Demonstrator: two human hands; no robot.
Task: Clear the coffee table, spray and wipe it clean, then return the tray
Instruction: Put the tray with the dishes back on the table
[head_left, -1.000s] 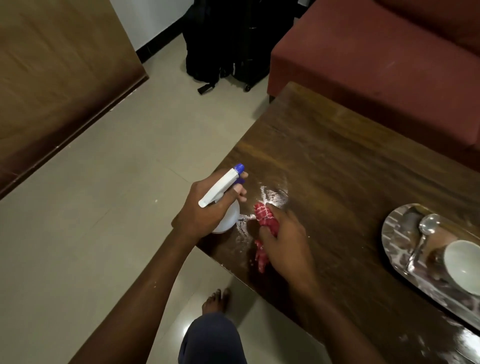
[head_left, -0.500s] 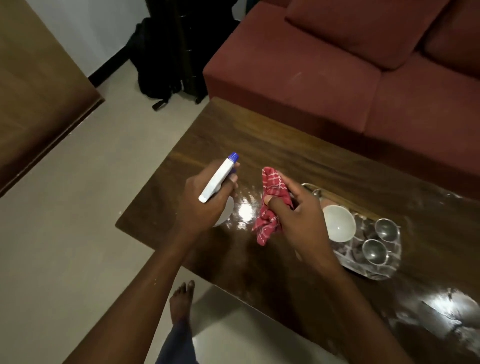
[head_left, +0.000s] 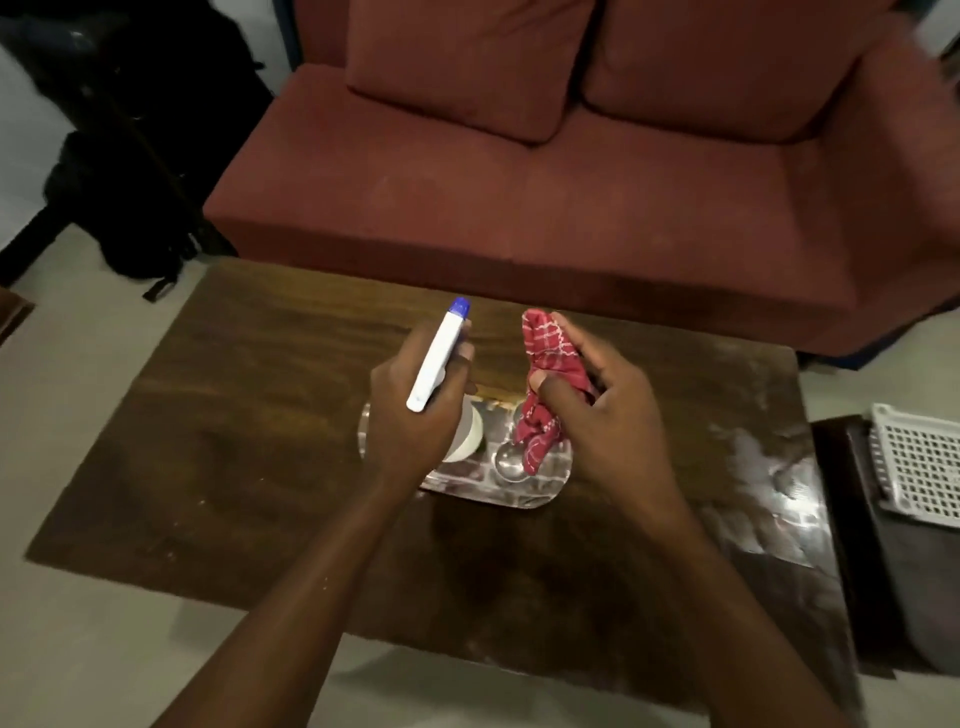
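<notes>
Both hands raised above the middle of the dark brown wooden coffee-table surface (head_left: 249, 457). Left hand (head_left: 415, 415): grip wrapped around a white plastic spray bottle with a blue nozzle tip (head_left: 439, 358); spray head points away toward the sofa, bottle's rounded body shows below the hand. Right hand (head_left: 597, 415): thumb and fingers pinched on a red checked cloth (head_left: 545, 384), bunched, its loose end hanging down over the tray.

Silver metal tray, oblong with rounded corners (head_left: 535, 493), sits on the surface near the centre, directly beneath both hands and largely hidden by them. One small round metal cup (head_left: 511, 462) visible on it, partly behind the cloth's lower edge. Other tray contents blocked by the hands; cannot tell what else is there.

Surface shows pale streaks and glossy patches toward its right end; left part looks dull.

Red fabric sofa with two back cushions (head_left: 571, 182) just beyond the far edge of the surface. Black bags (head_left: 145, 156) on the floor at far left. White plastic lattice basket (head_left: 919, 467) on a dark low stand just beside the right end of the surface.
</notes>
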